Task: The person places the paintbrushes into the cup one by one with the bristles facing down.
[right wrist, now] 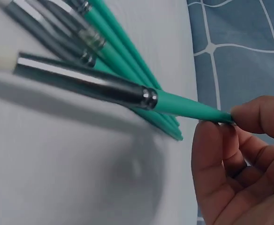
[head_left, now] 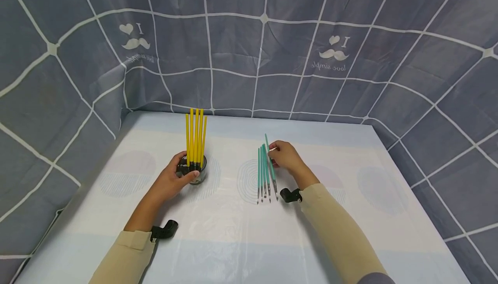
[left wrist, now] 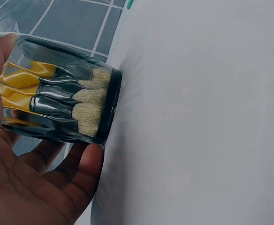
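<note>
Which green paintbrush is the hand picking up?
The rightmost green brush, pinched by the right hand. It slants across the row, while the other green brushes lie side by side on the table, untouched.

Both hands [head_left: 177, 178] forward, fingers [right wrist: 212, 159] curled

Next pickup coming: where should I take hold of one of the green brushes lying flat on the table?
Probably the far handle end, from above. The green brushes lie side by side, handles pointing away and fanned slightly there, as the right hand pinches one now.
</note>
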Action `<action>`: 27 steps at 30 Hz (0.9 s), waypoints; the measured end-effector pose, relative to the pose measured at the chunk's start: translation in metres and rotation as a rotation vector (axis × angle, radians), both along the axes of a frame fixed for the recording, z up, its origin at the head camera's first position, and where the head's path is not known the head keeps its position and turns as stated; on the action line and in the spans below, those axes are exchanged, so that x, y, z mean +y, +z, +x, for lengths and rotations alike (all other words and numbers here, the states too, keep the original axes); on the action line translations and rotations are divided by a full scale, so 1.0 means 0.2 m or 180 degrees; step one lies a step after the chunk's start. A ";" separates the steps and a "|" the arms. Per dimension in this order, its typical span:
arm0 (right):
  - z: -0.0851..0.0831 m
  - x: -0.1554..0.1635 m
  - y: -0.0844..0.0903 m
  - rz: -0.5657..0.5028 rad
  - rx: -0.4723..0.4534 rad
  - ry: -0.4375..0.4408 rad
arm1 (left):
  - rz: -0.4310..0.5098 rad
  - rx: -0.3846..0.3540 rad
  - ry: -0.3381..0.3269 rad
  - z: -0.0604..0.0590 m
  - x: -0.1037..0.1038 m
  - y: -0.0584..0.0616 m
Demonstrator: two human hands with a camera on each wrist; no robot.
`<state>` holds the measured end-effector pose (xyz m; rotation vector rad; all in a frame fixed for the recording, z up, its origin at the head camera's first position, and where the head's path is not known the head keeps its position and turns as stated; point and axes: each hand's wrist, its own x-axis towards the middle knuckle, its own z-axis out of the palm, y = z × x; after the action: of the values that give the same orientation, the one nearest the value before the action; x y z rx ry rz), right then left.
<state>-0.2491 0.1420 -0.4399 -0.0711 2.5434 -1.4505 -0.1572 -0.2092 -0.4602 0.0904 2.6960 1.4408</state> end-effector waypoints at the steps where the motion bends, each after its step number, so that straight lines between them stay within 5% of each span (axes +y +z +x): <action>1: 0.00 -0.01 0.00 -0.0033 0.0003 0.0008 | 0.0002 -0.0002 0.0001 0.00 0.00 0.00; 27: 0.03 -0.19 0.05 -0.0799 0.0275 0.0097 | 0.0029 0.0027 -0.0020 0.00 -0.01 -0.01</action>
<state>-0.2439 0.1032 -0.4296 -0.2150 2.3988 -1.7827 -0.1564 -0.2111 -0.4630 0.1057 2.6936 1.4547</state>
